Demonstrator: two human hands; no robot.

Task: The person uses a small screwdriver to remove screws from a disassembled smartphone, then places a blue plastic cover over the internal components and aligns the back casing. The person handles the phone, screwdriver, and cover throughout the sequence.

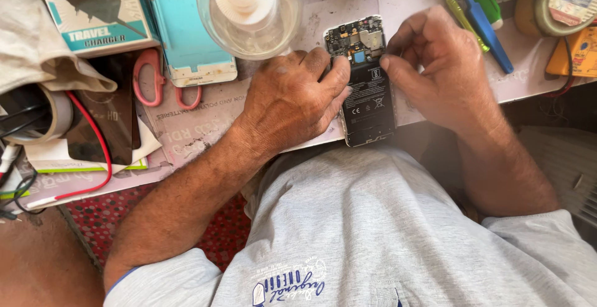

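Phone [367,89]: lies face down near the front edge of the bench [348,2], back cover off, black battery and the circuit board at its top end bare, between the two hands.
Left hand [292,99]: rests palm down on the bench against the phone's left side; fingers curled close together, tips pressing the phone's left edge near the board, steadying it rather than closing round it.
Right hand [444,64]: comes in from the right, fingers bent and bunched; the thumb tip touches the phone's right edge just below the board, and the forefinger curls in above it. I cannot tell whether anything small is pinched between them.
Jar [250,10]: clear and round, white cap, standing just beyond the left hand, close to the phone's top corner.
Scissors [163,77]: pink handles, lying left of the left hand, apart from it.
Boxes [93,9]: teal and white, at the bench's far left.
Tape roll [53,117]: on the left, with a red wire [102,151] looping past it.
Pens [476,9]: blue and green tools lying beyond the right hand, not touched.
Meter [575,49]: yellow, at the far right edge.
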